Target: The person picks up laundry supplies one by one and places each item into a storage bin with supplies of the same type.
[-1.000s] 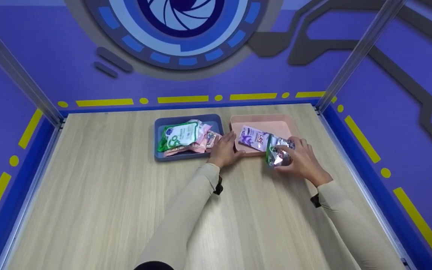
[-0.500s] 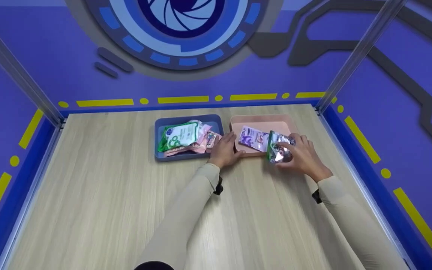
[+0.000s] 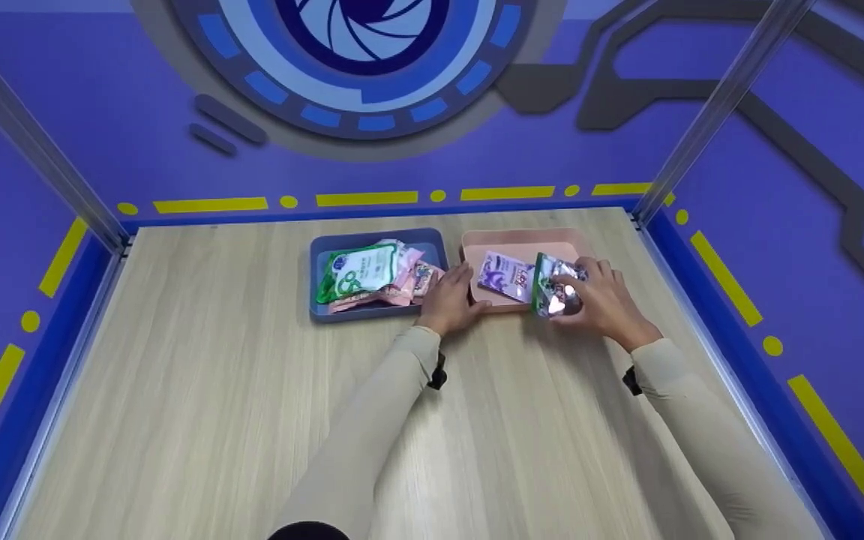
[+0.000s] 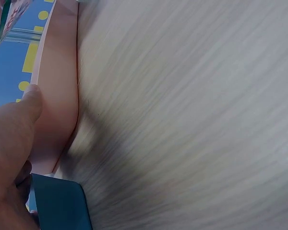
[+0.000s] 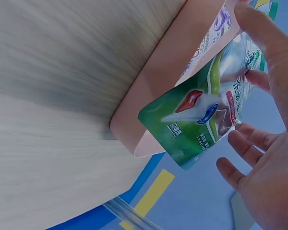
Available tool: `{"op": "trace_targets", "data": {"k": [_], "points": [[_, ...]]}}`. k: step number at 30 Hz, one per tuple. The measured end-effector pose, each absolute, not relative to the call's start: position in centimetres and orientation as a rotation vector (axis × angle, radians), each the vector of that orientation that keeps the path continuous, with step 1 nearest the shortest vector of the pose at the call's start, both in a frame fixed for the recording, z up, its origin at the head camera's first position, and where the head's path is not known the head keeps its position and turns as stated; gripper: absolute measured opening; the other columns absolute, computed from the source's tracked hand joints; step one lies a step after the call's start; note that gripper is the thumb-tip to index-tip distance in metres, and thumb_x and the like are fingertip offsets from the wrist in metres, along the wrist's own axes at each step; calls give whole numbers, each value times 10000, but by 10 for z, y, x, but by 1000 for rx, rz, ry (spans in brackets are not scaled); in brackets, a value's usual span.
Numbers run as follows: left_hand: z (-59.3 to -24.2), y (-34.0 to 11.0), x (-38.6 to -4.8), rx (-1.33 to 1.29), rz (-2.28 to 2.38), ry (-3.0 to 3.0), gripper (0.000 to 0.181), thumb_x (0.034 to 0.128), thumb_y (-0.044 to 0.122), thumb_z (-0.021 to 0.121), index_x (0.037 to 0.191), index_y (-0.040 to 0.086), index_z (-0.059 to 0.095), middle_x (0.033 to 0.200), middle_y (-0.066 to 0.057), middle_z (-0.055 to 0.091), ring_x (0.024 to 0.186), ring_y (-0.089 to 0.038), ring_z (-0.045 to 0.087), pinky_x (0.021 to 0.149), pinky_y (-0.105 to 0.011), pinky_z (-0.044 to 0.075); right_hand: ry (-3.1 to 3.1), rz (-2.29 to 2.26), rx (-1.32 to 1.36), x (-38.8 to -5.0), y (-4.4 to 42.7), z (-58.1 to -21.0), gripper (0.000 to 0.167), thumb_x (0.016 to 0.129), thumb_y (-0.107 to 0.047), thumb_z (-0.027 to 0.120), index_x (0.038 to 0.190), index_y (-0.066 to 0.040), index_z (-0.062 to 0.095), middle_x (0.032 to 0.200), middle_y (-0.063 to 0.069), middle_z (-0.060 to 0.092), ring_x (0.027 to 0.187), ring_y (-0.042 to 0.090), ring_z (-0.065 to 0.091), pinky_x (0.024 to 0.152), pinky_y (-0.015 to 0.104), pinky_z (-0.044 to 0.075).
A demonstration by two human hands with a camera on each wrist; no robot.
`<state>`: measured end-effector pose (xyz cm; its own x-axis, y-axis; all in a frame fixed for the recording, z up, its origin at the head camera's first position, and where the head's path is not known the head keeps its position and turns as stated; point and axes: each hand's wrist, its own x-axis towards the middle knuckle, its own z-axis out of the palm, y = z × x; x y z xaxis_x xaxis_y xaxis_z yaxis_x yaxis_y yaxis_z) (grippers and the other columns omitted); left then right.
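Observation:
My right hand (image 3: 608, 304) pinches a green and silver pouch (image 3: 554, 289) over the front right part of the pink tray (image 3: 523, 240). In the right wrist view the pouch's green end (image 5: 170, 127) hangs tilted over the tray wall, printed with a red and a blue capsule. Beside it, a purple-and-white packet (image 3: 502, 274) lies in the pink tray. My left hand (image 3: 445, 301) rests between the two trays, fingers pointing forward. Its thumb touches the pink tray's outer wall in the left wrist view, while its other fingers are partly hidden near the blue tray (image 4: 62, 203).
The blue tray at left holds a green-and-white pack (image 3: 361, 270) on top of pink packets (image 3: 402, 291). Both trays stand towards the back of a wooden table (image 3: 252, 420). Blue-purple printed panels (image 3: 102, 90) enclose the back and sides.
The right hand has moved the pouch slightly away from the front edge, further over the pink tray, and turned it a little. The left hand and the trays have stayed put.

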<state>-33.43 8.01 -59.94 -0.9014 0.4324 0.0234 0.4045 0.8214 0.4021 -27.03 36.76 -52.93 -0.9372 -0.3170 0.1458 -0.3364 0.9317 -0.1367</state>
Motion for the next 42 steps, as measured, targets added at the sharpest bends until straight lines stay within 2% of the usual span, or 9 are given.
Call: {"op": "trace_targets", "data": {"k": [16,26,34,42], "points": [[-600,79,-335,692,597,2951,822,969,567,625,1571,54,402,1656,-79,340,1518,-255,322,1257,-466,200,-3020,156,488,-287,359,-522,708,754,-483,899,1369,-214,674,1387,238,474,1154,401,434,948,557,380],[-600,78,-334,669,588,2951,820,971,571,618,1578,67,394,1659,-68,336,1522,-243,313,1260,-468,188,-3045,117,494,-301,354,-517,728,750,-504,899,1377,-212,671,1362,234,476,1154,403,444,951,563,382],[-600,79,-335,675,587,2955,809,973,572,615,1573,71,407,1655,-66,347,1523,-236,311,1258,-460,200,-3012,106,539,-309,351,-515,712,761,-509,884,1356,-183,668,1391,243,457,1222,430,443,939,609,393],[-600,80,-337,689,598,2943,816,974,557,625,1578,60,393,1659,-86,333,1524,-262,311,1259,-443,203,-3041,115,491,-319,350,-517,737,744,-502,899,1364,-176,671,1440,241,439,1303,425,405,993,612,384]]}}
